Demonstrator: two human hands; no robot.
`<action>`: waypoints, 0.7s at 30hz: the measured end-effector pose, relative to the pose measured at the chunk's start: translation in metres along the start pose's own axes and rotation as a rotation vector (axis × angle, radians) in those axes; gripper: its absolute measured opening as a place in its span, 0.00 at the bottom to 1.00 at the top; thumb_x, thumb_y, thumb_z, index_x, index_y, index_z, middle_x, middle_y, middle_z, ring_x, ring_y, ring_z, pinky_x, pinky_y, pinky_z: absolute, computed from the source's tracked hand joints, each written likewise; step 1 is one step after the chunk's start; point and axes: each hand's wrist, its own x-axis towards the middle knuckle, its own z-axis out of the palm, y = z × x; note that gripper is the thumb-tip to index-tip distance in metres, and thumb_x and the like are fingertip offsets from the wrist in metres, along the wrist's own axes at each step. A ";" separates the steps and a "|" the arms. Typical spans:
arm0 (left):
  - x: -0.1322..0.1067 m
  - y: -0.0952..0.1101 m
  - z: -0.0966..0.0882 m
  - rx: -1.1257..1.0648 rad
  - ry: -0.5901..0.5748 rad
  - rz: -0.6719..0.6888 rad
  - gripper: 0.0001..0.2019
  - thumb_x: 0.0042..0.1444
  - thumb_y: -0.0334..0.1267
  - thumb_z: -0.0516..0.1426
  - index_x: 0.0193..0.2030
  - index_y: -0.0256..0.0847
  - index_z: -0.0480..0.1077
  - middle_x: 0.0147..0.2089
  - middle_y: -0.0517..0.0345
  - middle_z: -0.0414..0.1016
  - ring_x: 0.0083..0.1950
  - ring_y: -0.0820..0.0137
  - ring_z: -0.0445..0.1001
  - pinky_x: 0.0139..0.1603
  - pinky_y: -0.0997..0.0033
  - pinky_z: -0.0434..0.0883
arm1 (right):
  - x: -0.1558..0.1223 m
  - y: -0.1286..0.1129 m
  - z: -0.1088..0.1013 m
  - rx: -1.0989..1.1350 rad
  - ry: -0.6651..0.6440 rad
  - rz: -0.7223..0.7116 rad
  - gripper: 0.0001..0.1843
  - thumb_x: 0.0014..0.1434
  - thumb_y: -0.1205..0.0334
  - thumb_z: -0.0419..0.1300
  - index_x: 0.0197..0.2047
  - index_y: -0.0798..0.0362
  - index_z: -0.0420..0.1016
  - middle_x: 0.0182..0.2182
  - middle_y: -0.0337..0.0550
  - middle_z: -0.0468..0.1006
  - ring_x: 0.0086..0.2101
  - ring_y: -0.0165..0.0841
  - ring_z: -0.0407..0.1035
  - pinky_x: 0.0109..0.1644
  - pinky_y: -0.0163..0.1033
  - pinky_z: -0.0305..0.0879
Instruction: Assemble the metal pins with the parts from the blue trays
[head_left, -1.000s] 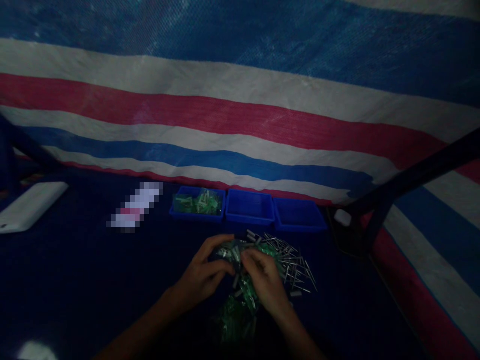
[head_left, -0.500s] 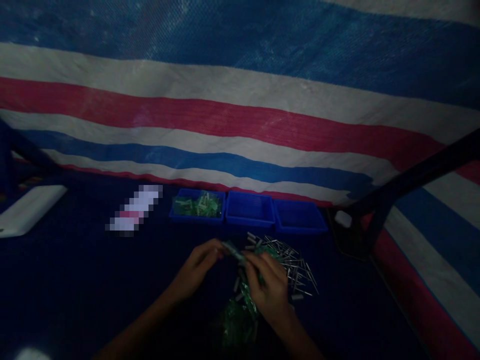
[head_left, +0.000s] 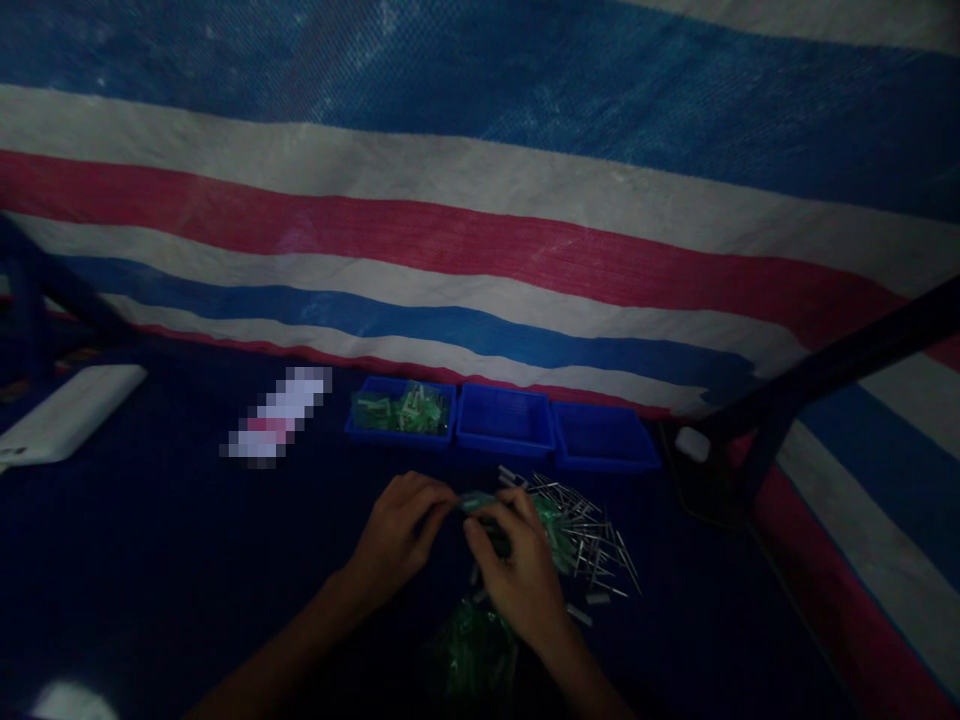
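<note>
Between my two hands is a small greenish plastic bag [head_left: 478, 500]. My left hand [head_left: 397, 525] pinches its left end, and the fingers of my right hand [head_left: 517, 555] close on its right side. What the bag contains is too dark to make out. Just right of my right hand lies a loose pile of thin metal rods [head_left: 600, 540], with short grey cylinders [head_left: 598, 599] around it. Green plastic bags [head_left: 555, 525] are among the rods. More green bags [head_left: 472, 645] lie in a heap nearer to me, below my right hand.
Three blue trays stand in a row at the back: a left tray [head_left: 400, 438] with filled green bags [head_left: 420, 408], a middle tray [head_left: 504, 445] and a right tray [head_left: 607, 460]. A white device [head_left: 71, 415] lies far left. A striped sheet [head_left: 480, 235] hangs behind; a dark frame bar [head_left: 825, 370] slants at right.
The bag has turned from slanting to nearly level between my hands. My left hand has moved slightly right, and my right hand's fingers have shifted along the bag.
</note>
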 end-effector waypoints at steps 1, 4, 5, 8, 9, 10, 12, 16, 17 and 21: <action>0.000 0.001 0.001 0.039 0.009 0.057 0.06 0.57 0.30 0.52 0.36 0.40 0.70 0.35 0.56 0.74 0.38 0.71 0.70 0.40 0.71 0.66 | 0.000 -0.002 0.001 0.021 -0.012 0.033 0.12 0.58 0.55 0.53 0.29 0.53 0.72 0.32 0.44 0.69 0.37 0.33 0.65 0.41 0.39 0.63; -0.001 0.004 0.001 0.098 0.031 0.146 0.08 0.57 0.28 0.52 0.37 0.42 0.71 0.40 0.55 0.73 0.43 0.70 0.68 0.44 0.68 0.65 | -0.002 -0.002 0.004 0.138 0.003 0.089 0.18 0.60 0.53 0.48 0.25 0.54 0.68 0.28 0.41 0.68 0.34 0.32 0.65 0.39 0.37 0.62; -0.001 0.006 0.001 0.097 0.032 0.149 0.09 0.57 0.28 0.52 0.37 0.43 0.72 0.40 0.55 0.72 0.44 0.70 0.68 0.45 0.68 0.65 | -0.002 -0.002 0.005 0.180 0.012 0.100 0.19 0.61 0.53 0.47 0.25 0.54 0.67 0.27 0.40 0.68 0.33 0.31 0.65 0.38 0.36 0.62; 0.000 0.008 0.000 0.020 0.002 0.051 0.09 0.57 0.31 0.52 0.37 0.44 0.73 0.38 0.56 0.72 0.41 0.71 0.68 0.43 0.69 0.64 | -0.002 0.001 0.008 0.239 0.028 0.106 0.18 0.61 0.55 0.47 0.25 0.54 0.67 0.23 0.38 0.67 0.29 0.29 0.64 0.35 0.34 0.61; 0.001 0.008 0.000 -0.041 -0.035 -0.025 0.08 0.57 0.33 0.52 0.37 0.43 0.73 0.36 0.56 0.72 0.39 0.71 0.68 0.42 0.70 0.64 | -0.002 0.002 0.008 0.232 0.037 0.093 0.17 0.61 0.56 0.47 0.25 0.54 0.67 0.23 0.38 0.68 0.28 0.29 0.64 0.34 0.33 0.60; 0.002 0.008 0.000 -0.121 -0.087 -0.117 0.09 0.58 0.37 0.52 0.36 0.42 0.73 0.34 0.56 0.72 0.37 0.71 0.69 0.41 0.70 0.64 | -0.002 0.003 0.008 0.216 0.046 0.073 0.16 0.61 0.57 0.48 0.25 0.54 0.68 0.23 0.38 0.68 0.27 0.28 0.64 0.33 0.33 0.60; 0.005 0.006 0.000 -0.312 -0.189 -0.326 0.16 0.59 0.44 0.48 0.34 0.39 0.73 0.31 0.56 0.72 0.34 0.71 0.69 0.38 0.71 0.64 | -0.001 0.005 0.007 0.182 0.059 0.027 0.16 0.60 0.59 0.49 0.26 0.55 0.70 0.22 0.38 0.69 0.26 0.28 0.64 0.31 0.32 0.60; 0.008 -0.001 0.003 -0.609 -0.276 -0.650 0.33 0.59 0.57 0.35 0.28 0.35 0.71 0.24 0.57 0.68 0.26 0.72 0.62 0.30 0.73 0.61 | -0.002 0.013 0.005 0.121 0.036 -0.095 0.14 0.59 0.67 0.49 0.39 0.53 0.76 0.28 0.41 0.76 0.31 0.29 0.69 0.35 0.32 0.64; 0.008 -0.002 0.003 -0.671 -0.294 -0.701 0.34 0.58 0.59 0.34 0.27 0.35 0.70 0.23 0.57 0.67 0.25 0.73 0.61 0.28 0.73 0.60 | -0.002 0.016 0.005 0.096 0.030 -0.138 0.15 0.58 0.69 0.48 0.42 0.53 0.75 0.30 0.42 0.76 0.32 0.29 0.70 0.37 0.32 0.65; 0.010 0.001 -0.002 -0.837 -0.346 -0.831 0.24 0.54 0.58 0.48 0.28 0.35 0.66 0.24 0.61 0.66 0.25 0.75 0.62 0.27 0.75 0.58 | -0.002 0.022 0.004 -0.029 -0.008 -0.272 0.20 0.56 0.72 0.48 0.46 0.50 0.75 0.28 0.42 0.76 0.29 0.30 0.69 0.34 0.34 0.65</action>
